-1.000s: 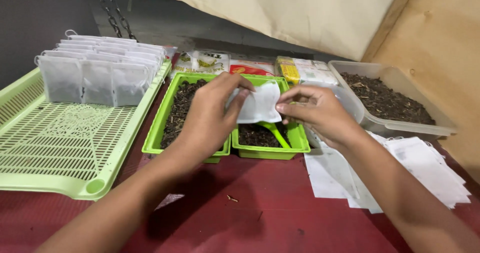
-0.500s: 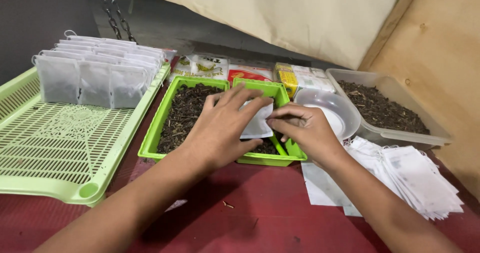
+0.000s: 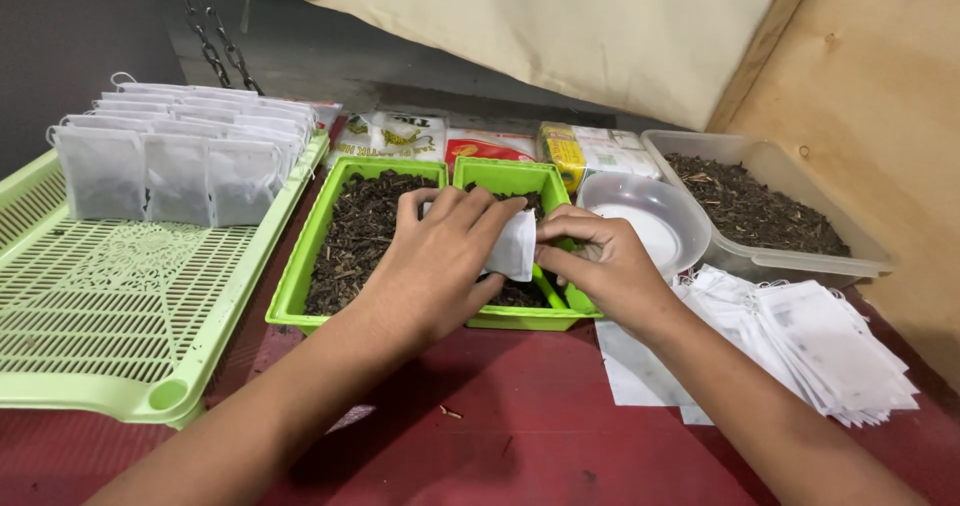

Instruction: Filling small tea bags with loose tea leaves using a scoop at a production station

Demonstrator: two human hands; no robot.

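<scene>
My left hand (image 3: pixel 440 261) and my right hand (image 3: pixel 598 261) both pinch a small white filter bag (image 3: pixel 513 248) low over the right green tub (image 3: pixel 520 316). That tub and the left green tub (image 3: pixel 300 286) hold dark dried leaves. A green scoop handle (image 3: pixel 548 288) pokes out under my right hand. Whether the bag has leaves in it is hidden by my fingers.
A light green slotted tray (image 3: pixel 110 336) on the left carries rows of filled white bags (image 3: pixel 170 166). A round clear bowl (image 3: pixel 690 231), a clear box of dried leaves (image 3: pixel 770 256), a stack of empty white bags (image 3: pixel 810 341) and several packets (image 3: pixel 490 146) surround the tubs on a red table.
Both hands have lowered the white bag from above the tubs down into the right green tub, and the fingers have closed tighter around it.
</scene>
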